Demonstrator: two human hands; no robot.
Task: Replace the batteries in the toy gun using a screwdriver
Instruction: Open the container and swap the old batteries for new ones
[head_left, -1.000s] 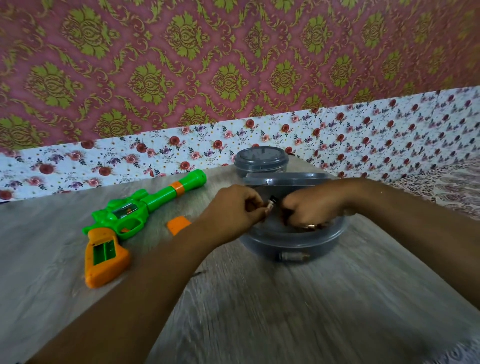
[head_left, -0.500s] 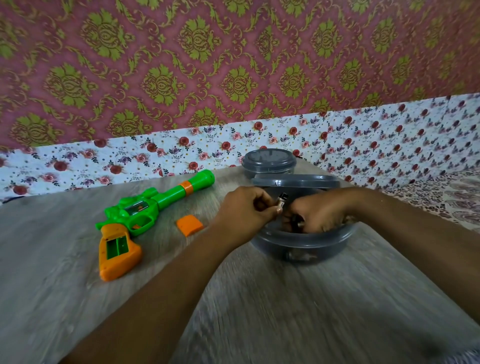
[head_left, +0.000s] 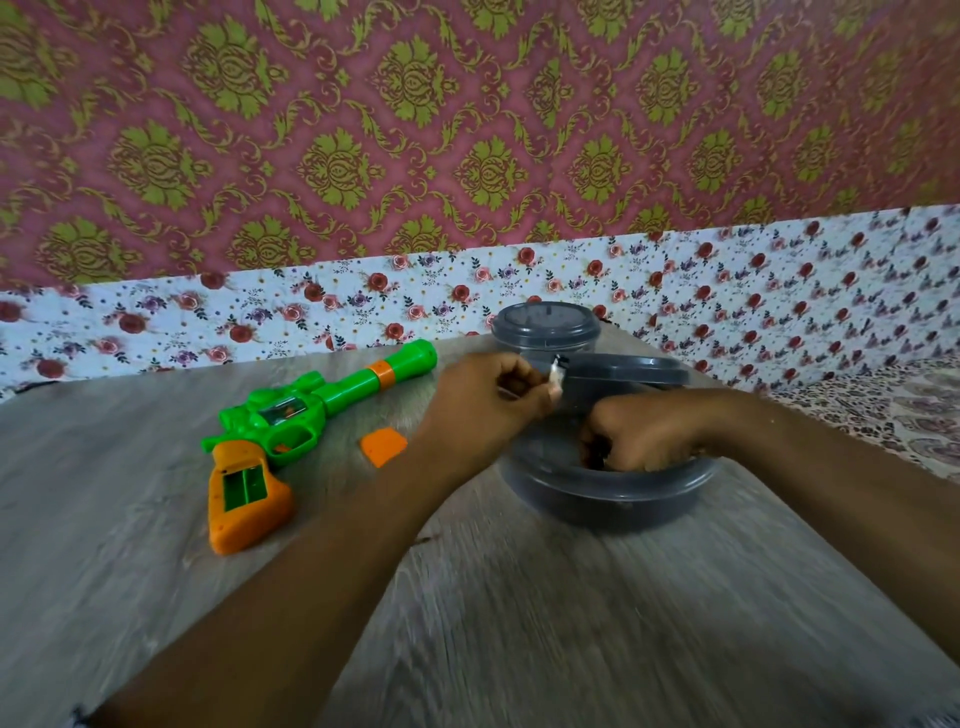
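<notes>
A green toy gun (head_left: 317, 405) with an orange grip lies on the wooden table (head_left: 519, 623) at the left, its battery compartment open and green inside. The orange compartment cover (head_left: 384, 446) lies loose beside it. My left hand (head_left: 488, 410) pinches a small battery (head_left: 557, 371) above the rim of a grey round container (head_left: 613, 499). My right hand (head_left: 639, 431) reaches down into that container with curled fingers; what it holds is hidden.
A second grey container with its lid on (head_left: 545, 325) stands behind the open one, whose lid (head_left: 628, 370) leans at the back. A floral wall runs along the table's far edge. A patterned cloth (head_left: 893, 410) lies at the right.
My left hand has lifted the battery slightly up and away from my right hand. My right hand has dipped deeper into the container.
</notes>
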